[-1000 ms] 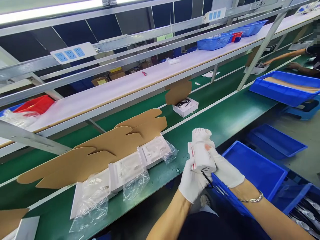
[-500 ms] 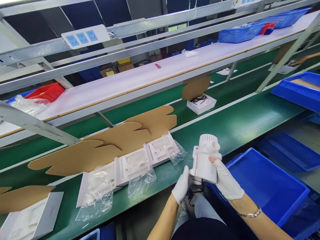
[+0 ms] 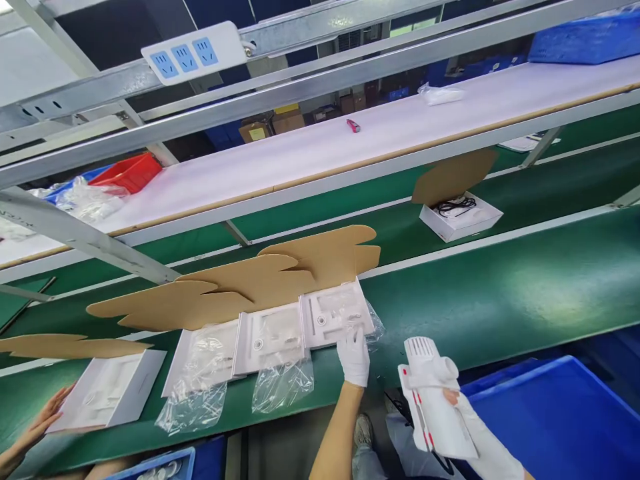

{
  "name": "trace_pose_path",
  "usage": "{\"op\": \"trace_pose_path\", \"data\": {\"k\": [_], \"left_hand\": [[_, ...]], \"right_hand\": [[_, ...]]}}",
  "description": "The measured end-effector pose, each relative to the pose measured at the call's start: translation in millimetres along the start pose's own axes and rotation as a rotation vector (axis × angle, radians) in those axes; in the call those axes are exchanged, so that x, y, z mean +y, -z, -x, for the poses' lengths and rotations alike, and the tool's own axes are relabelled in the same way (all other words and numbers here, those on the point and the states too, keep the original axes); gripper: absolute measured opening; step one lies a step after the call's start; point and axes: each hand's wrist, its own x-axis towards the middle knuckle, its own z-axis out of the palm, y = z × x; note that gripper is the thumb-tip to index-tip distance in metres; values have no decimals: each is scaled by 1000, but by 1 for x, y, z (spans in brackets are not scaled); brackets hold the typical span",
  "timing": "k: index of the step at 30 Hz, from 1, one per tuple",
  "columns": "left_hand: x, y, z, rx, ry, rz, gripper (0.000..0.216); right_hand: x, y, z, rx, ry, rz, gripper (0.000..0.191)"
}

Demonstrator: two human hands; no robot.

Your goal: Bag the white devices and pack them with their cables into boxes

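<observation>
My right hand [image 3: 480,437], in a white glove with a bare fingertip, holds a white handheld appliance [image 3: 437,400] with a ribbed round cap, a short side spout and red marks. A black cord hangs below it. My left hand [image 3: 354,357], also gloved, reaches to the front edge of the rightmost open white box [image 3: 337,308]. Its fingers stretch forward onto the clear plastic bag [image 3: 376,325] there; the fingertips are hard to make out. The box has a moulded white insert and a raised brown cardboard lid [image 3: 325,257].
Two similar open boxes, one in the middle [image 3: 273,333] and one further left [image 3: 210,350], carry plastic bags on the green belt [image 3: 450,307]. Another person's hand [image 3: 43,427] touches a box [image 3: 120,393] at far left. A blue bin [image 3: 555,420] stands at right.
My left hand has left the appliance and moved forward to the rightmost box. My right hand alone holds the appliance, now tilted and lower. The view has shifted left; another person's hand appears.
</observation>
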Motion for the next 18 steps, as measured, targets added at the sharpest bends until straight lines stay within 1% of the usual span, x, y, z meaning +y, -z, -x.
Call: {"op": "trace_pose_path", "data": {"k": [2, 4, 7, 9, 11, 14, 16, 18], "left_hand": [[0, 7, -24, -28, -78, 24, 36], [1, 19, -41, -43, -148, 53, 30], [7, 40, -52, -64, -244, 89, 16], [10, 56, -52, -79, -320, 115, 14], [14, 72, -48, -66, -368, 139, 20], [26, 93, -36, -15, -409, 167, 34], [38, 105, -26, -3, -494, 174, 34], [48, 117, -16, 4, -604, 169, 30]], "right_hand": [[-1, 2, -5, -37, -101, -15, 56], [-10, -3, -13, -126, -136, 44, 67], [-27, -19, -31, -329, -24, 212, 88], [-35, -29, -45, -445, 29, 271, 98], [-38, -32, -57, -509, 20, 293, 105], [-36, -28, -69, -506, 5, 374, 118], [-34, -25, -73, -508, 36, 460, 121], [-32, -22, -73, -524, 69, 493, 117]]}}
